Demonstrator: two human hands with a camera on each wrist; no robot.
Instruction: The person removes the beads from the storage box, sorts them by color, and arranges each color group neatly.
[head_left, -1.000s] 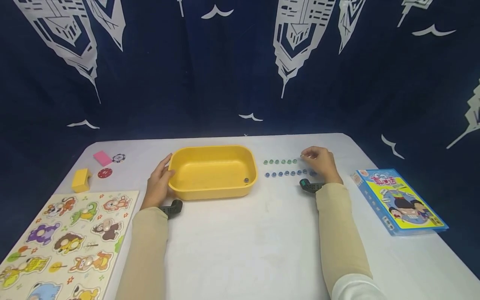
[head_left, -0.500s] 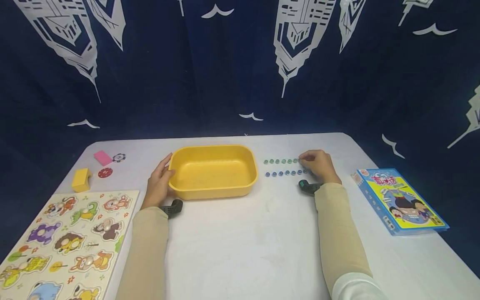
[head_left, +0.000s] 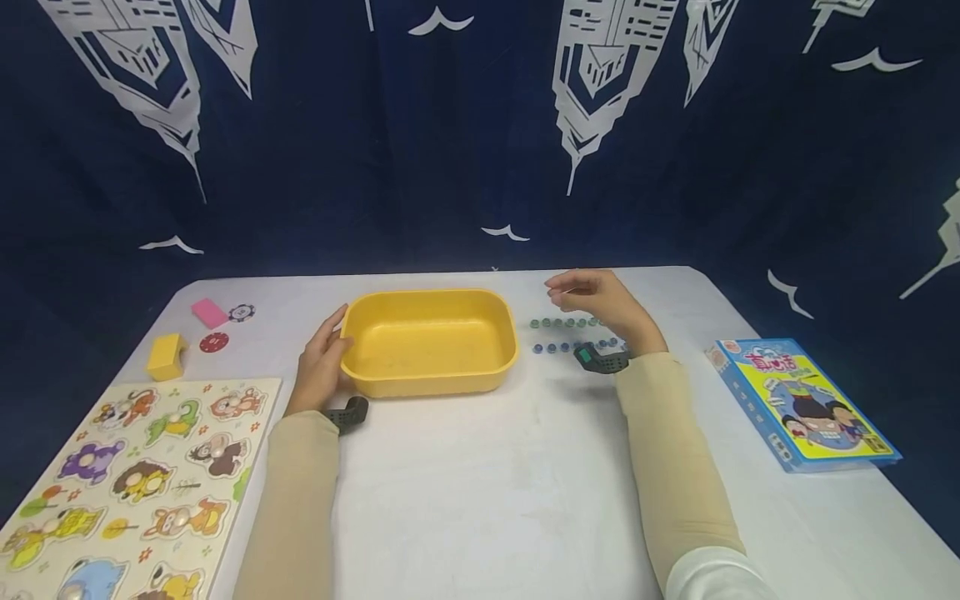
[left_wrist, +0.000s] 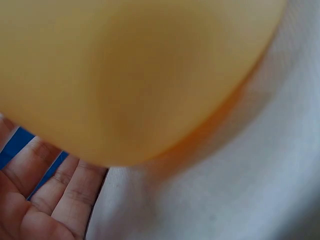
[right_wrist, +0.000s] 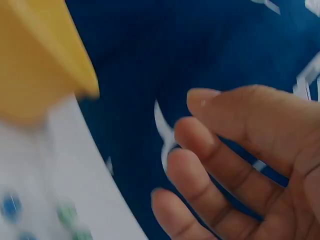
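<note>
My left hand [head_left: 318,371] holds the left end of a yellow plastic tray [head_left: 431,387], its thumb at the rim and the fingers along the outside. In the left wrist view those fingers [left_wrist: 75,192] show partly behind the tray wall. My right hand [head_left: 600,302] is raised over the far side of the marbles, between them and the backdrop. Its fingers are loosely bent with nothing between them, as the right wrist view shows. Below it lie a row of green marbles [head_left: 558,322] and, nearer me, a row of blue marbles [head_left: 551,348]; the forearm and wrist device partly overlap them.
A wooden animal puzzle board [head_left: 168,492] lies at the left. Behind it are a yellow block [head_left: 166,357], a pink piece [head_left: 209,313], a red chip [head_left: 214,342] and a black-and-white chip [head_left: 242,312]. At the right lies a blue and yellow game box [head_left: 806,404].
My right hand has left the right end of the green row, rising and moving left. A dark marble seen in the tray a second ago no longer shows. My left hand stays on the tray.
</note>
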